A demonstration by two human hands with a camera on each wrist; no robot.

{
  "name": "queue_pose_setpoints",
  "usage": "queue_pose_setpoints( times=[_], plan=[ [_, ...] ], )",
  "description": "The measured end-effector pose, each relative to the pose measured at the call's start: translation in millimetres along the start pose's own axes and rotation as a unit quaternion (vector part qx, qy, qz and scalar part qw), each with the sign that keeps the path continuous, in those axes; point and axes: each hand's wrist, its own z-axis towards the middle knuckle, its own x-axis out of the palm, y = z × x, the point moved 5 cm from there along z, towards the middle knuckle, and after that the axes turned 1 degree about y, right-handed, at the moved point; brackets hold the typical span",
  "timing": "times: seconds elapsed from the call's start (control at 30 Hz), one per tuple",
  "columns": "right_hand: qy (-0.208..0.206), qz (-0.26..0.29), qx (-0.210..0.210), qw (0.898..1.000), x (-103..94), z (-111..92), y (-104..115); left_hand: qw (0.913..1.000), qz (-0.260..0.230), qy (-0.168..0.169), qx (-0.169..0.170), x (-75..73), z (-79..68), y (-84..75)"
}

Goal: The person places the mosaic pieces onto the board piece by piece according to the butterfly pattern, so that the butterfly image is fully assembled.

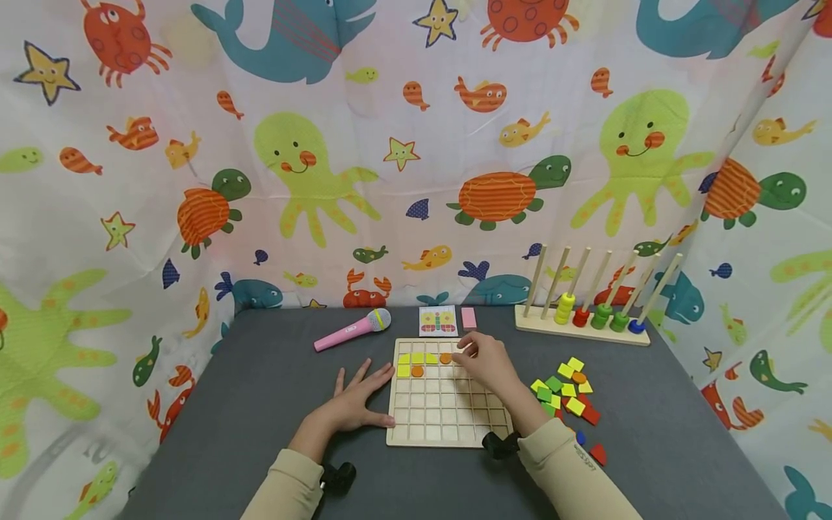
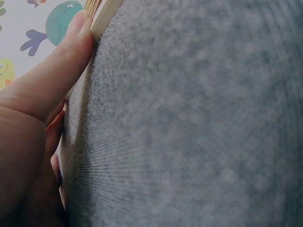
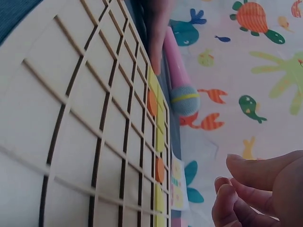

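Note:
A wooden grid board (image 1: 425,417) lies on the grey table with yellow square tiles (image 1: 418,358) and orange round tiles (image 1: 445,358) in its far rows. My left hand (image 1: 347,406) is spread on the table at the board's left side. Its thumb (image 2: 71,52) touches the board's edge in the left wrist view. Over the far right part of the board is my right hand (image 1: 486,363), fingers loosely bent. In the right wrist view, nothing shows between its thumb (image 3: 251,170) and fingers. Another yellow tile (image 3: 158,201) sits past the orange one there; the right hand hides it in the head view.
Loose yellow, green, red, orange and blue pieces (image 1: 575,406) lie right of the board. Behind it are a pattern card (image 1: 438,322) and a pink block (image 1: 469,318). A pink toy microphone (image 1: 347,332) lies back left; a peg rack with rings (image 1: 578,328) stands back right.

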Motion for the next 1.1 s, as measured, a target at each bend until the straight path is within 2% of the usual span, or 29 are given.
queue_pose_setpoints(
  times=[0.17,0.43,0.7,1.1],
  plan=[
    [-0.008,-0.005,-0.002,1.0,-11.5,-6,-8,1.0,-0.002,0.001,0.001,-1.4,-0.9,-1.0],
    [-0.014,-0.031,0.022,0.999,-28.4,-16,-26,1.0,0.004,0.0,0.001,-1.7,0.1,-0.7],
    [-0.019,-0.047,0.033,0.998,-43.1,-25,-49,1.0,0.003,-0.002,0.003,-2.0,-0.2,0.2],
    [-0.008,-0.084,0.078,0.993,-67.7,-41,-90,1.0,0.005,-0.003,0.003,-0.1,0.9,1.5]
  ],
)
